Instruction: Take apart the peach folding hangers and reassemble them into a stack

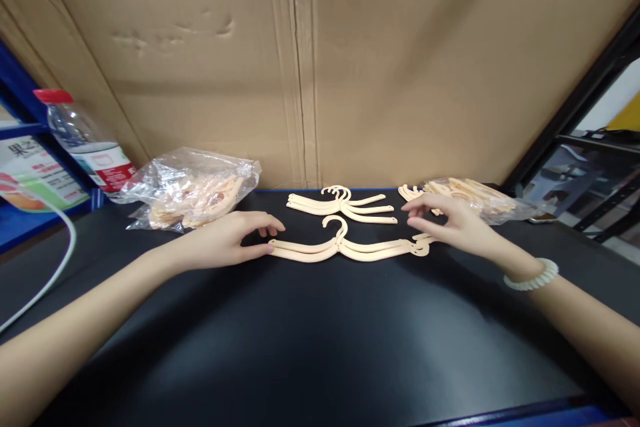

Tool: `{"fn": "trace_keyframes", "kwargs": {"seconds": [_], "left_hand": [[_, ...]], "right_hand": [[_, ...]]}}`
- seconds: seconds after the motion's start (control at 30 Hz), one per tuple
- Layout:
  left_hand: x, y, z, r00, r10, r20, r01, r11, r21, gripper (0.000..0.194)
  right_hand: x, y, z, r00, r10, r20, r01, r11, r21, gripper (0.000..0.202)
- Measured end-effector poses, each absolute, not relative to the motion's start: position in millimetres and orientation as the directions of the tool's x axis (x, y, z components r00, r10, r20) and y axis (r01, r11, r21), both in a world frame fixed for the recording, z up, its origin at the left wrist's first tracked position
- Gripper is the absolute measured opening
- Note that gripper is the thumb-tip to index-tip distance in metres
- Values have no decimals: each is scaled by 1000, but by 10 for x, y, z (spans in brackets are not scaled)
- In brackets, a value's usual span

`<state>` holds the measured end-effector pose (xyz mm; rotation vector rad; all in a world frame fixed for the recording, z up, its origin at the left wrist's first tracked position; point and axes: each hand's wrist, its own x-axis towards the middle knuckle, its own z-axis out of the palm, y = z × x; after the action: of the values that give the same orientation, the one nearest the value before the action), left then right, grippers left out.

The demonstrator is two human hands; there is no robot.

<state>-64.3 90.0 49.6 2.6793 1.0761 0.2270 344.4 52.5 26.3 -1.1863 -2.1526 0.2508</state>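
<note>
On the black table (320, 340) lies a cream hanger (305, 253) with its hook pointing away from me. My left hand (245, 237) has its fingers apart, the thumb at the hanger's left tip. My right hand (445, 220) hovers near the right end, fingers apart and holding nothing. Beside that end sits a small cream piece (420, 247), partly under my right hand. Behind the near hanger, several similar hangers (320, 205) lie stacked with their arms fanned out on the right.
A clear bag of cream parts (200, 193) rests at the back left, another bag (480, 200) at the back right. A red-capped bottle (95, 147) and a white cable (67, 253) are on the left. Cardboard (400, 60) stands behind.
</note>
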Motion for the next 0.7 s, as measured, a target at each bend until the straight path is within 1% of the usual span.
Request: {"fn": "trace_keyframes", "kwargs": {"seconds": [0.07,0.13,0.2,0.3,0.37,0.47,0.6,0.7], "left_hand": [[-668,923,491,704,707,70,666,-691,280,35],[-689,944,491,704,706,77,669,-695,265,33],[-698,955,496,706,703,82,668,-700,254,31],[-692,955,504,710,698,93,660,-705,259,30],[-685,952,506,716,692,94,653,-712,259,29],[-677,953,496,720,685,111,650,-722,237,29],[-659,960,464,704,687,181,656,-726,204,29],[-638,959,431,670,709,221,681,-705,198,30]], "right_hand": [[3478,532,294,-230,814,534,697,521,-493,27],[3518,545,316,-101,825,557,674,468,-571,28],[3554,563,325,-8,847,532,637,414,-650,31],[3594,595,314,92,868,488,589,347,-730,37],[3613,618,294,141,875,463,534,326,-780,38],[3637,643,262,172,886,431,457,316,-832,35],[3653,654,247,196,888,416,407,312,-859,27],[3652,651,253,219,877,427,407,316,-857,22]]}}
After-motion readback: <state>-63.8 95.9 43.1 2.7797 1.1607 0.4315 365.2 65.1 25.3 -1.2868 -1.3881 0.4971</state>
